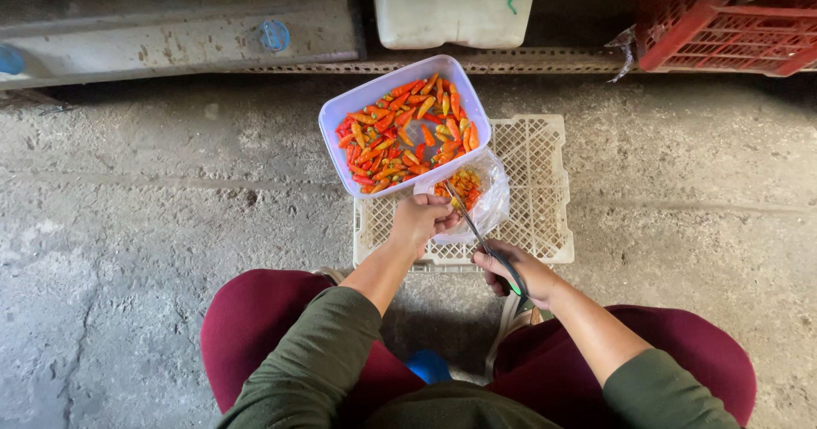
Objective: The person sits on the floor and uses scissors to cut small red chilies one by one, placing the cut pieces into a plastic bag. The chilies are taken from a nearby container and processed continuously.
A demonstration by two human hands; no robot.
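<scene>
A clear plastic bag (478, 197) sat just below centre of the view, on a pale lattice crate (536, 191), its mouth open and a small heap of cut orange and red chilli pieces showing through its thin film. Touching it at eleven o'clock stood a rectangular lavender plastic tub (340, 110), lidless, tilted slightly, filled with whole red and orange chillies. At twelve o'clock from the tub, at the top edge, stood a white plastic jerrycan (451, 12) smeared with green paint. At two o'clock, in the far corner, lay a red lattice crate (723, 33). No labels, signs or screens could be made out.
</scene>
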